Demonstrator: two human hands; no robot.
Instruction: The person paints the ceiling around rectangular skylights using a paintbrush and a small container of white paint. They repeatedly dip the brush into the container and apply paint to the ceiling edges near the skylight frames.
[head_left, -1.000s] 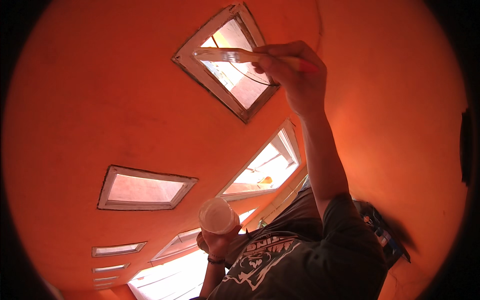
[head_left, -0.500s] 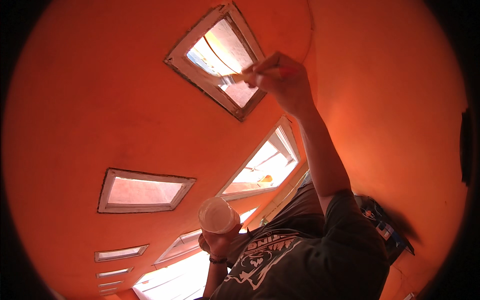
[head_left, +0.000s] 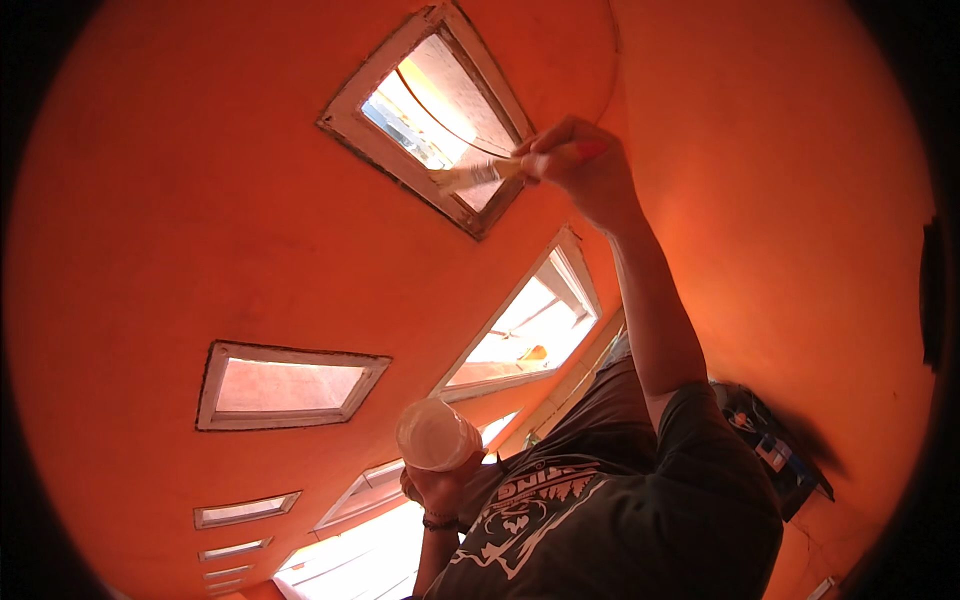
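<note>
My right hand [head_left: 588, 172], arm stretched out, pinches the handle of a paintbrush [head_left: 486, 174] with pale bristles and a light ferrule. The bristle end lies over the lower bar of a whitish window frame [head_left: 375, 143] with worn, dark edges; it appears to touch the bar. Behind the brush shows the bright pane. Lower down, close to my body, my left hand [head_left: 447, 490] is wrapped around a whitish tub [head_left: 437, 437]. Its mouth faces the camera, and how much it holds I cannot tell.
The wall [head_left: 230, 220] is orange. More framed windows run along it, such as a small window [head_left: 290, 385] and a larger window [head_left: 535, 325]. Behind my right arm a dark object with blue parts [head_left: 785, 455] stands by the right-hand orange surface.
My right hand has shifted slightly right and down with the paintbrush, whose bristles stay by the frame's lower bar. My left hand keeps the tub nearly where it was.
</note>
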